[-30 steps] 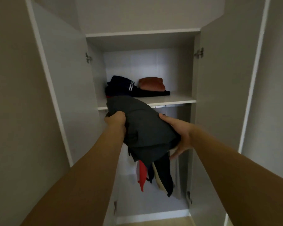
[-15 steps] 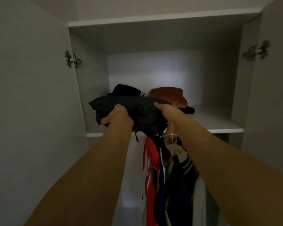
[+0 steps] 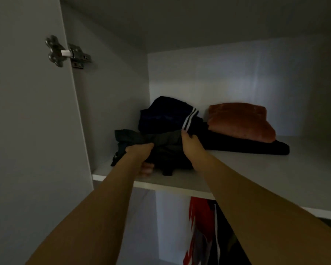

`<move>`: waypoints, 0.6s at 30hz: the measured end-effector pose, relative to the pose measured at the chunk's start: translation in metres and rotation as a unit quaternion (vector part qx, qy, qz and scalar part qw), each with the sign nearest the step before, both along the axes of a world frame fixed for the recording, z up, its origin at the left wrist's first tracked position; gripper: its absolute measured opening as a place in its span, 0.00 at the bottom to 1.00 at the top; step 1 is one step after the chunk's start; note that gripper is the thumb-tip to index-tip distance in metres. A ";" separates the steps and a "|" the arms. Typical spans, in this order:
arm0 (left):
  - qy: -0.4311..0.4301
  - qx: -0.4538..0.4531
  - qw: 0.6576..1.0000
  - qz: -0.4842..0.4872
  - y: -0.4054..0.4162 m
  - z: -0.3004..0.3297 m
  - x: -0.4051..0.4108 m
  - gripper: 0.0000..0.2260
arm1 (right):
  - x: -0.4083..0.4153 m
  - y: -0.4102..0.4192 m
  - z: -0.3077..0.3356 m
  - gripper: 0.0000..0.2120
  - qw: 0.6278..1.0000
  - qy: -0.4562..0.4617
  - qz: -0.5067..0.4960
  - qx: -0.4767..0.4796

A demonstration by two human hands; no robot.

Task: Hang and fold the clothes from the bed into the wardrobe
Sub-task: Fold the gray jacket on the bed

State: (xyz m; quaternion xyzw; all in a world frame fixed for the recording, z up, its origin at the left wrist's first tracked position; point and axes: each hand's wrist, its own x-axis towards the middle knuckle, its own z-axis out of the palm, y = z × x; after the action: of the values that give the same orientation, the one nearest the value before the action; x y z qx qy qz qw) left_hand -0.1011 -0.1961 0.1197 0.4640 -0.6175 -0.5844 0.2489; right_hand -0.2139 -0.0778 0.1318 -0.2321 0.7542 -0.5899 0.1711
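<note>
Dim wardrobe shelf (image 3: 227, 175) carries my dark bundle (image 3: 161, 148) at 9 o'clock of the navy stack (image 3: 166, 115); left hand (image 3: 139, 152) and right hand (image 3: 188, 140) grip it, so I'd slide it flat, then release evenly.

One view only, from the person's head, set close before the open wardrobe and facing forward and a little upward into its upper compartment. The white shelf (image 3: 227, 175) runs just below mid-frame, its front edge slanting down to the right. The open door's hinge (image 3: 67, 52) sits at upper left. Both forearms reach in from the bottom edge. The light is dim, so deep corners perhaps read darker than they are.
</note>
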 end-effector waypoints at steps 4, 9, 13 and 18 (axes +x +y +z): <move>-0.231 -0.483 0.825 0.180 -0.016 0.000 0.014 0.31 | -0.022 -0.017 -0.011 0.24 0.992 0.116 0.038 0.045; -0.217 -0.503 0.835 0.042 -0.047 0.009 -0.022 0.24 | -0.035 -0.034 -0.009 0.23 0.983 0.172 0.060 0.027; -0.227 -0.440 0.869 -0.019 -0.091 -0.036 -0.031 0.24 | -0.042 -0.044 -0.028 0.23 0.970 0.226 0.058 0.071; -0.203 -0.451 0.868 -0.043 -0.115 -0.051 -0.045 0.25 | -0.042 -0.056 -0.046 0.26 0.940 0.296 0.045 0.165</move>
State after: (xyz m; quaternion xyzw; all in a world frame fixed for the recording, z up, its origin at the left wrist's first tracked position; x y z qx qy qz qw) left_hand -0.1457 -0.3110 0.0689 0.3827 -0.8699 -0.1448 0.2753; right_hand -0.2561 -0.1337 0.0857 -0.3982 0.8464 -0.3535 0.0028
